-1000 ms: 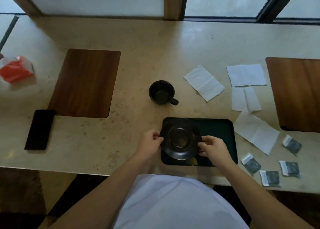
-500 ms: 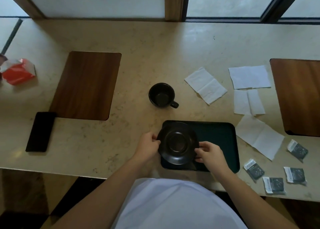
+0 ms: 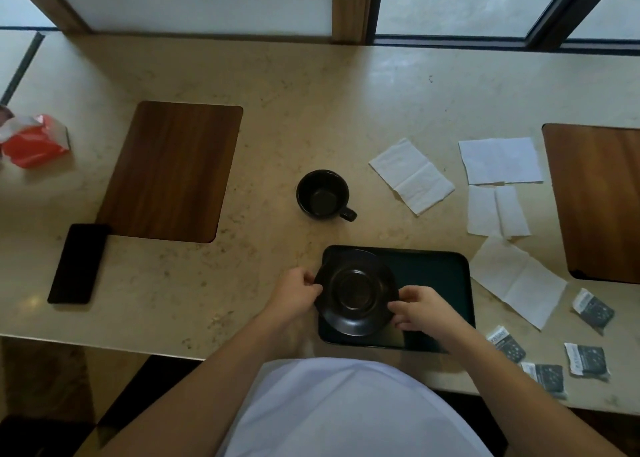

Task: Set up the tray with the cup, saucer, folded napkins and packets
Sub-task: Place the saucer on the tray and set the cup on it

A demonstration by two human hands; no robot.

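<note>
Over the tray (image 3: 436, 276), both hands pinch the black saucer (image 3: 356, 292) by its rim

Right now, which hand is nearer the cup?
Left. The left hand grips the saucer's left rim, just below the cup; the right hand is farther right.

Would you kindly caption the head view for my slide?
Both hands hold a round black saucer over a dark rectangular tray.

The packets (image 3: 508, 344) carry small print on their white ends, too blurred to read
</note>
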